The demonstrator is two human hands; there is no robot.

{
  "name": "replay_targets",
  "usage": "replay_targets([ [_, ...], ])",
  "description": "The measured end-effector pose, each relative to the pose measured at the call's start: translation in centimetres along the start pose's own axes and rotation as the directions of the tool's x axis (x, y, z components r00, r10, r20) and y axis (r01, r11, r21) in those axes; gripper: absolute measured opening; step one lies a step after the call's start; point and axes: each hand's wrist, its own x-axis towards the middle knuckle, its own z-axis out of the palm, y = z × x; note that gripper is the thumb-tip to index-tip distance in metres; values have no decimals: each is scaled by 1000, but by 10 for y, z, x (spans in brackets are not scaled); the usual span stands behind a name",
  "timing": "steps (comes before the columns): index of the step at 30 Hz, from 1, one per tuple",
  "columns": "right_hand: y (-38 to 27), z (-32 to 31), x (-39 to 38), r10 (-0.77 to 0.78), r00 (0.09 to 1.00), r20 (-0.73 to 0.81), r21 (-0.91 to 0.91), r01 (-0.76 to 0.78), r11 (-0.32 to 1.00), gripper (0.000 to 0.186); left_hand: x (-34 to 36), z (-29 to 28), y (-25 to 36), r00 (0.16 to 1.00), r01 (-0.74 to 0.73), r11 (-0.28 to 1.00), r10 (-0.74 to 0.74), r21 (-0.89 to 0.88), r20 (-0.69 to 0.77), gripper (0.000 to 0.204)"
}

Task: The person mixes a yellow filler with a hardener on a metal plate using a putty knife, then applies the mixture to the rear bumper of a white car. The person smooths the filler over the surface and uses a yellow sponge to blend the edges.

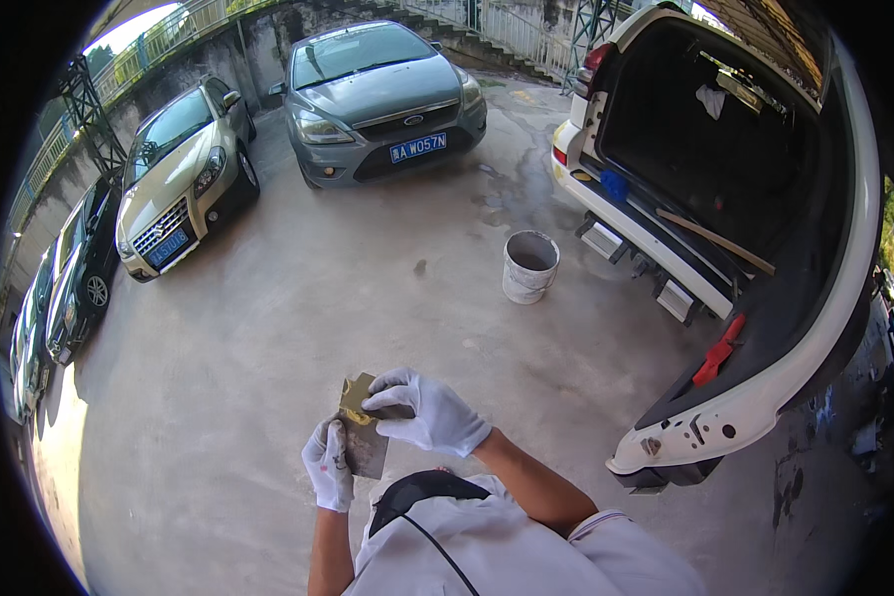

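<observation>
Both my hands wear white gloves and meet low in the middle of the head view. My left hand (329, 467) is closed on the left edge of a thin grey-brown plate (368, 452), held tilted in front of my body. Yellow paste (356, 414) is smeared across the plate's upper part. From the right, my right hand (435, 415) pinches a small dark flat piece (395, 410), seemingly a scraper, against or just over the plate beside the paste. Its fingers partly cover the plate's upper right, so exact contact cannot be told.
A dirty white bucket (529, 268) stands on the concrete ahead. At right, a white car (705, 437) has its rear door open; a red tool (718, 351) and a wooden stick (715, 241) lie there. Parked ahead are a grey car (382, 104) and a beige car (174, 179).
</observation>
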Motion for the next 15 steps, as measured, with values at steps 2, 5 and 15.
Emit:
replay_targets([
  [2,19,-38,31,158,987,29,-50,-157,986,32,49,15,-2,998,5,1000,-5,-12,57,33],
  [5,45,-78,67,423,903,-79,-65,-428,901,41,131,52,-7,999,-4,997,7,-78,45,32],
  [15,169,-128,293,397,908,133,982,-65,-180,67,430,204,44,883,-394,917,397,-64,251,32],
])
